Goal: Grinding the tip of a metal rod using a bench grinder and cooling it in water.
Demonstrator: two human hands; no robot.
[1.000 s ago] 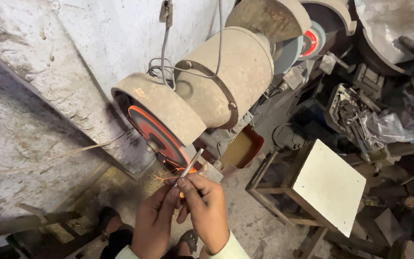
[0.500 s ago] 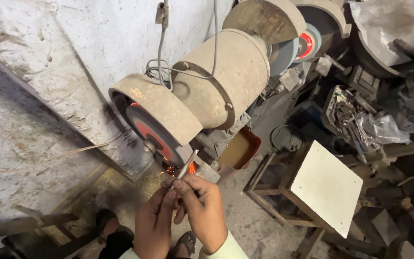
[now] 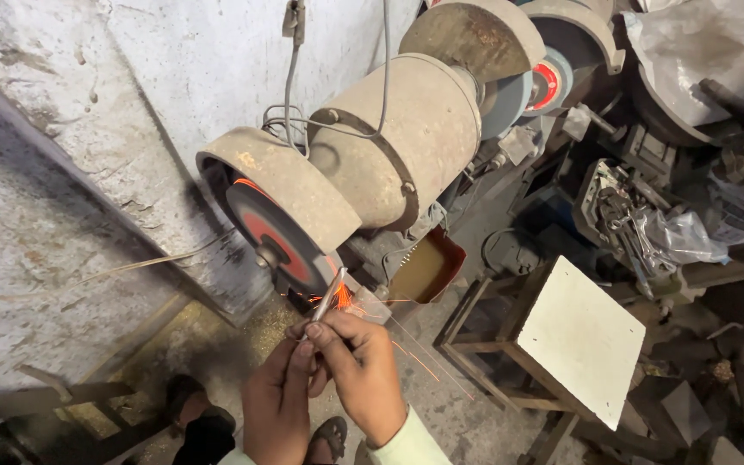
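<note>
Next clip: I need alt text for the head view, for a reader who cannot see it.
Two bare hands, left hand and right hand, pinch a thin metal rod against the red wheel of a dusty bench grinder, throwing orange sparks. A white-topped stool stands to the right, a rough pale wall to the left.

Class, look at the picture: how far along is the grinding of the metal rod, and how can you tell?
Under way. Both hands, left and right, pinch the thin metal rod with its tip at the grinding wheel, and sparks are flying. Nothing shows a finished rod yet; the tip's shape is too small to judge.
</note>
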